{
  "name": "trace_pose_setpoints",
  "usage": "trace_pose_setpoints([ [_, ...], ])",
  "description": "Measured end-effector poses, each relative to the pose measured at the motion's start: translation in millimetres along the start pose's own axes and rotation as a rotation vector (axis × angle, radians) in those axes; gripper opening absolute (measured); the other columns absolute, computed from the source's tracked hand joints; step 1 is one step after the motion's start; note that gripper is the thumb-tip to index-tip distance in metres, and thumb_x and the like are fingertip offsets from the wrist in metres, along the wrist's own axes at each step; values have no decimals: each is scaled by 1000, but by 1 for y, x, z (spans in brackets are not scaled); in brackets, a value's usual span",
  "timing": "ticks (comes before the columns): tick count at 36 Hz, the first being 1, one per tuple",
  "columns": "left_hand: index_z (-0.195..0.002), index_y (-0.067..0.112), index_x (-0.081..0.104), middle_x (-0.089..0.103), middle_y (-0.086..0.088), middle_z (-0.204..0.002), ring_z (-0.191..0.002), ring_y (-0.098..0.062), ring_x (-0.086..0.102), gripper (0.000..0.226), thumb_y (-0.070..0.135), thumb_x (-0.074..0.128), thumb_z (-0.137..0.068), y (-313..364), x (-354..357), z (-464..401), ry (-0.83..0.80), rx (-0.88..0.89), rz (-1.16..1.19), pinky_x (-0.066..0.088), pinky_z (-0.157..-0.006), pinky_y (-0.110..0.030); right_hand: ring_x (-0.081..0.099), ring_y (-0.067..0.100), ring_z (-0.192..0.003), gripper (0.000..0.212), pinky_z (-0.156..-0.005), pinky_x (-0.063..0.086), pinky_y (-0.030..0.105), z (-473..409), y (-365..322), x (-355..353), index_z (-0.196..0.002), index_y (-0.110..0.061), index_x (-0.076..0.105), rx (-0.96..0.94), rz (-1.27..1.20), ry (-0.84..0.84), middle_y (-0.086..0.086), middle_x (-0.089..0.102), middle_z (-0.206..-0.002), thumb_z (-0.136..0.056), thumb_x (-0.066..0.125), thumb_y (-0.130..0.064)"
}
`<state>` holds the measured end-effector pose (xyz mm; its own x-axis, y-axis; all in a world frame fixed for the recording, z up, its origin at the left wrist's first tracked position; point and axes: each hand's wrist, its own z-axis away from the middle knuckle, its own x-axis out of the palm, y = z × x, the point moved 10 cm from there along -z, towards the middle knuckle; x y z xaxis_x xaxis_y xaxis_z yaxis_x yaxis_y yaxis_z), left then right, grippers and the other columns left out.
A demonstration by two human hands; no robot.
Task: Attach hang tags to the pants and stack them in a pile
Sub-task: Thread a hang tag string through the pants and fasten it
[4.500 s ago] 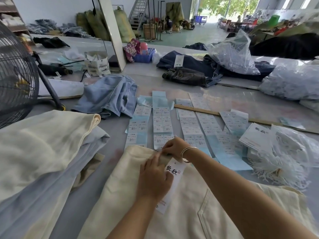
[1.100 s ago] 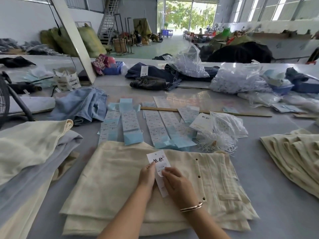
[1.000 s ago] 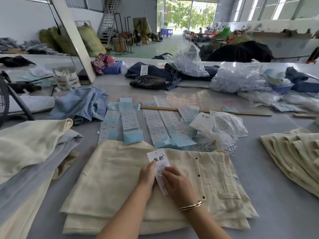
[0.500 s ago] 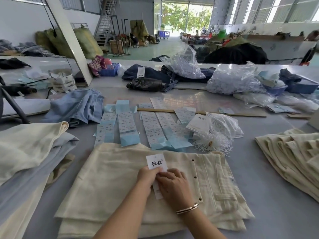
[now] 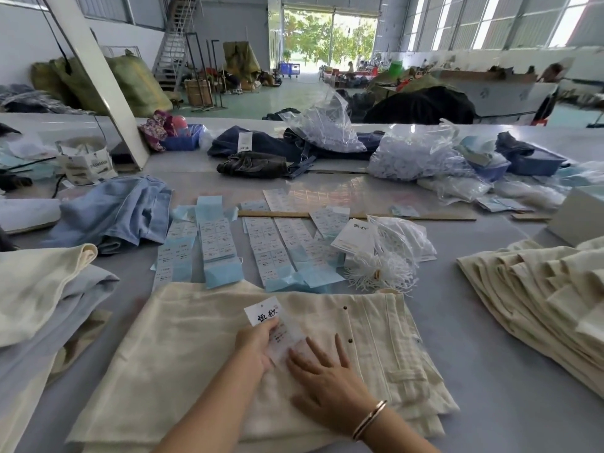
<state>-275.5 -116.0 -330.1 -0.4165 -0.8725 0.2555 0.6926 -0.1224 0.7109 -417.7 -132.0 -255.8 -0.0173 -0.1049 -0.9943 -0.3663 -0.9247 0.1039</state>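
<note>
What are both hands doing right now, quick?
Left hand: fingers pinch the hang tag on the cream pants.
Right hand: open, fingers spread flat, pressing the pants.

hang tag [image 5: 265,313]: lower part hidden under the left hand [image 5: 253,346] and blurred beside the right hand [image 5: 322,374]
tag print: small lines under the large characters too small to read
sticker sheets [image 5: 271,250]: text too small to tell
folded cream pants [image 5: 196,354]: near edge cut off by the frame bottom
cream pile [image 5: 539,299]: at the table's right edge, cut off by the frame
</note>
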Motion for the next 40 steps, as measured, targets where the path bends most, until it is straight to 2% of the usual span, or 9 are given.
trace_pose_setpoints([
  [3,-84,10,65,69,-9,-76,-72,-28,65,7,16,68,-84,25,-1,11,211,318,-259,56,-70,-39,14,1,-141,36,-114,-17,42,-3,24,-1,-127,-33,60,-41,-416,-57,-21,54,-135,-98,42,-44],
  [5,-88,14,61,71,-9,-87,-82,-29,66,14,28,62,-89,40,20,32,232,543,-473,53,-74,-36,47,5,-127,31,-114,18,30,-7,61,-16,-110,-22,70,71,-609,58,-6,69,-114,-99,46,-38],
  [6,-96,16,60,71,-10,-95,-88,-31,66,19,34,59,-91,42,33,41,222,633,-596,51,-75,-35,62,8,-104,29,-98,39,27,-8,85,-26,-100,-19,74,176,-698,138,-4,73,-99,-98,50,-35],
  [8,-117,21,55,70,-8,-106,-97,-31,65,30,42,51,-95,36,55,50,189,743,-868,47,-76,-33,60,0,-67,20,-68,44,22,-6,135,-42,-89,-16,77,366,-794,281,-11,70,-76,-94,59,-25],
  [11,-138,29,36,66,2,-121,-106,-24,64,45,42,45,-96,22,71,50,154,826,-1137,46,-80,-30,63,14,-65,13,-67,47,31,-10,200,-51,-87,-7,76,536,-724,392,1,71,-73,-89,65,-13],
  [19,-130,20,42,61,1,-124,-102,-25,63,39,39,43,-96,20,77,44,203,843,-1291,47,-78,-34,62,36,-102,22,-86,44,32,-21,325,-26,-106,-4,72,836,-528,318,19,69,-109,-90,57,-9],
  [34,-113,24,48,67,1,-107,-92,-25,65,27,39,48,-90,21,74,40,230,861,-1209,47,-72,-34,63,32,-83,30,-76,50,34,-79,339,21,-84,-4,73,885,-518,83,17,70,-88,-90,59,-30],
  [37,-113,25,48,67,3,-107,-92,-24,65,27,39,48,-90,20,73,38,233,862,-1213,47,-72,-34,62,33,-80,22,-70,45,32,-78,339,25,-77,-4,71,919,-630,152,18,69,-82,-86,60,-20],
  [40,-112,23,49,68,1,-105,-92,-25,65,26,38,49,-90,21,74,38,230,867,-1203,47,-71,-34,62,31,-88,24,-79,47,34,-75,344,21,-98,-8,74,946,-749,269,15,71,-98,-89,59,-24],
])
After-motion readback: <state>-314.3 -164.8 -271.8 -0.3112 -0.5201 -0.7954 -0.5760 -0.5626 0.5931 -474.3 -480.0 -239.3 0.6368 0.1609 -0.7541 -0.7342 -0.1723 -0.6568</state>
